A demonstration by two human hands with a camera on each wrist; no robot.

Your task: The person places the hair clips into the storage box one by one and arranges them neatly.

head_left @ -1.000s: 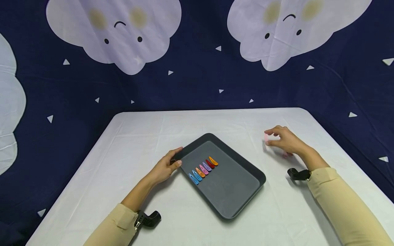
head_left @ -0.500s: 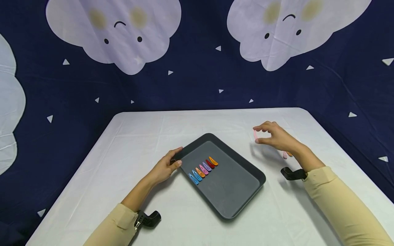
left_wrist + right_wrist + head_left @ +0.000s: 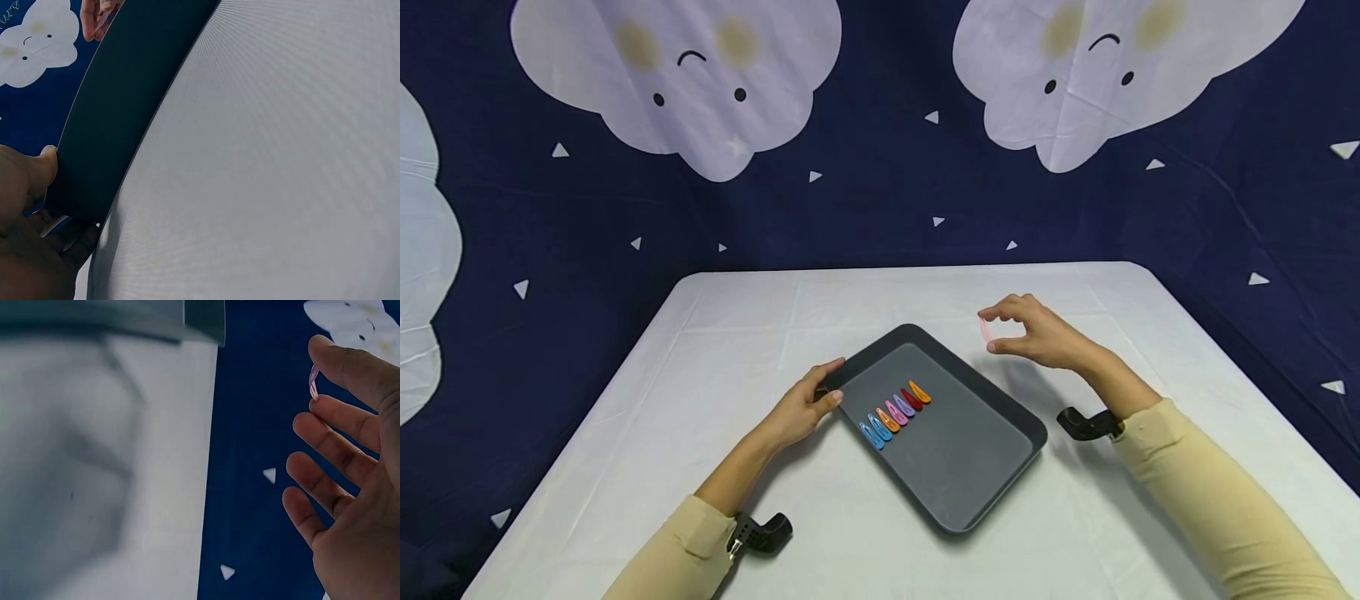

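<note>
Between thumb and index finger, my right hand (image 3: 1037,335) pinches a pink snap hair clip (image 3: 984,330) by its ends. It hovers above the cloth just beyond the tray's upper right side; the right wrist view shows the same clip (image 3: 313,382), the other fingers free of it. My left hand (image 3: 797,408) grips the left corner of a dark grey rectangular tray (image 3: 977,458), thumb at the rim and fingers under the edge in the left wrist view. Inside the tray, several snap clips lie in a slanting row, from a light blue clip (image 3: 872,436) to an orange clip (image 3: 919,392).
A white cloth (image 3: 760,325) covers the table. Behind it hangs a dark blue curtain (image 3: 865,225) with clouds and small triangles. A black wrist camera (image 3: 1086,425) sits on the right wrist and another black camera (image 3: 763,533) on the left.
My right hand has lifted the pink clip from the right of the table and carried it left toward the tray. Loose clips seen there earlier are now hidden by the arm. Left hand and tray stay put.
</note>
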